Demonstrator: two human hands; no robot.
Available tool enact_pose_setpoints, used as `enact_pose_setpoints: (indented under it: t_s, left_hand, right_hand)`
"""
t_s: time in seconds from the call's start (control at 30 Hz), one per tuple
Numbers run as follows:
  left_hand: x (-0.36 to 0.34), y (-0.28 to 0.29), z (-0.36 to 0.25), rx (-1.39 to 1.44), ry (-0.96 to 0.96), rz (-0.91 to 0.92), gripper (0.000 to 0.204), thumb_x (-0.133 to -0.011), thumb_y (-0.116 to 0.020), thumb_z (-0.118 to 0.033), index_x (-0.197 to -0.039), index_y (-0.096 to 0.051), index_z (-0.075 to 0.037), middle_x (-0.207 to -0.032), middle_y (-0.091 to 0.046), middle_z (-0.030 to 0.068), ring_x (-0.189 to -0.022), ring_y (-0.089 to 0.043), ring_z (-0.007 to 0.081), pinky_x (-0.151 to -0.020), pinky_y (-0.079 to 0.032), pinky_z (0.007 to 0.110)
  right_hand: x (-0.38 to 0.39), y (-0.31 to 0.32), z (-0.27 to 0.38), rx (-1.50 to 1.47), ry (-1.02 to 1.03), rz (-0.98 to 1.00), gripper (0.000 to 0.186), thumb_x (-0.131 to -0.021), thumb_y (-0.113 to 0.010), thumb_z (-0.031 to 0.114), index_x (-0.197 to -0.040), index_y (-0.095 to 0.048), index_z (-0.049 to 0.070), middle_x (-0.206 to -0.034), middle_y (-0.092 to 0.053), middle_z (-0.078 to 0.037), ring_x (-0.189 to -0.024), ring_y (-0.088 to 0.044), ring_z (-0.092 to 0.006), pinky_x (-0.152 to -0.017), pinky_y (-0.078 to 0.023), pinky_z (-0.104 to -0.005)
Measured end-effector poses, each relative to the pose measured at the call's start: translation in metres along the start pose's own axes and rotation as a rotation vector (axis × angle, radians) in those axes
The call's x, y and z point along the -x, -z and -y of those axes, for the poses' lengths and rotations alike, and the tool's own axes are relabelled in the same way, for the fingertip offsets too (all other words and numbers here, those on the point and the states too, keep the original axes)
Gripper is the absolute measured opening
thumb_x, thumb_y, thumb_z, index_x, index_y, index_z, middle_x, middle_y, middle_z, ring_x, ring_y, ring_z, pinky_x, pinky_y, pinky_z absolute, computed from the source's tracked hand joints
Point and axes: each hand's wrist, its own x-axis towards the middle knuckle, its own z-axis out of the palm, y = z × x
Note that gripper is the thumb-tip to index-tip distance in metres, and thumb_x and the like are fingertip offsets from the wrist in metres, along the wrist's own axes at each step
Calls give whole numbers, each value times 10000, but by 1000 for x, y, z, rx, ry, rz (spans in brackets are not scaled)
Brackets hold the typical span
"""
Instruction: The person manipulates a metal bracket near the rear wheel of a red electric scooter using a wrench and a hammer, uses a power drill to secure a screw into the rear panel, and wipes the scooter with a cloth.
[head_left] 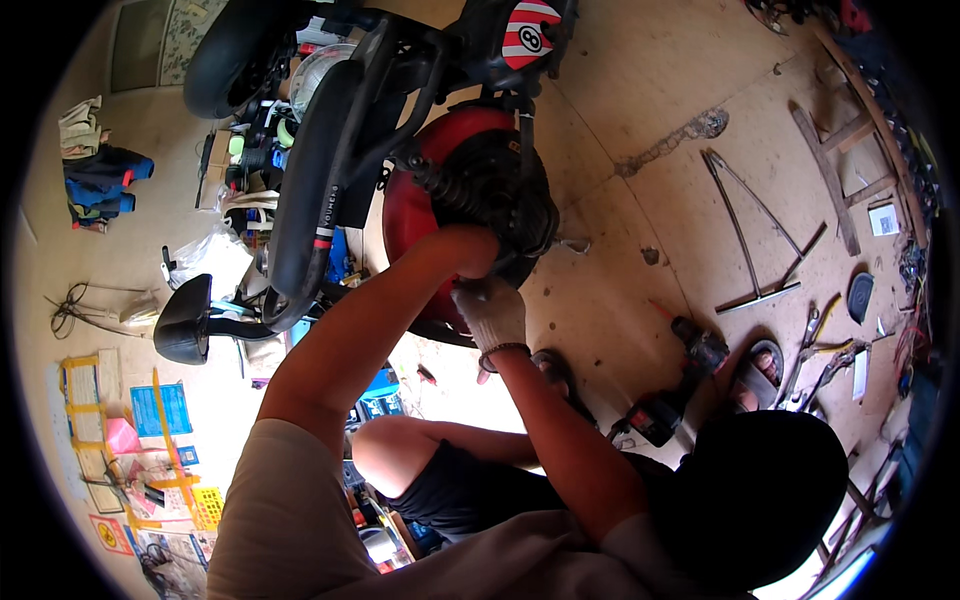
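Observation:
A black motor scooter with a red-edged wheel point(405, 215) stands before me, its coil-spring shock absorber point(455, 190) beside the dark hub point(520, 205). My left hand point(478, 250) reaches in at the hub under the shock absorber; its fingers are hidden in shadow. Just below it, my right hand point(492, 312), in a pale glove with a dark bracelet at the wrist, is against the wheel's lower part. Its fingers are curled in, and what they hold, if anything, cannot be made out.
A cordless drill point(665, 395) lies on the floor right of my arm, near sandalled feet. Farther right are a metal-bar frame point(755, 240), pliers and other hand tools point(825, 350), and a wooden frame point(835, 170). A dark rounded shape point(770, 490) hides the lower right.

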Motion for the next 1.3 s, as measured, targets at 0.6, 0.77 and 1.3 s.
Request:
enact_pose_setpoints:
  t_s: [0.6,0.77,1.3]
  left_hand:
    - [4,1,-5,42,44,-17,253,-809,-671,-142,-970,-816,-11,-1011,-779,222,-944,-763,383,-837,-604,483]
    - [2,1,-2,47,27,18,222,-788,-667,-107,-920,-818,-10,-970,-779,223,-912,-767,383,-810,-610,489]
    - [-4,1,-1,52,-38,-20,225,-769,-647,-124,-862,-809,2,-891,-766,238,-838,-762,389,-731,-596,489]
  right_hand:
    - [-16,-5,4,-8,-246,83,337,-863,-741,357,-993,-772,47,-811,-762,-195,-715,-766,-316,-658,-593,-437]
    - [-4,1,29,145,-93,-37,283,-886,-730,347,-981,-779,85,-920,-777,-172,-870,-753,-387,-778,-589,-486]
    - [2,-18,0,145,189,-176,195,-866,-766,269,-1005,-816,141,-929,-753,-167,-898,-729,-396,-799,-582,-459]
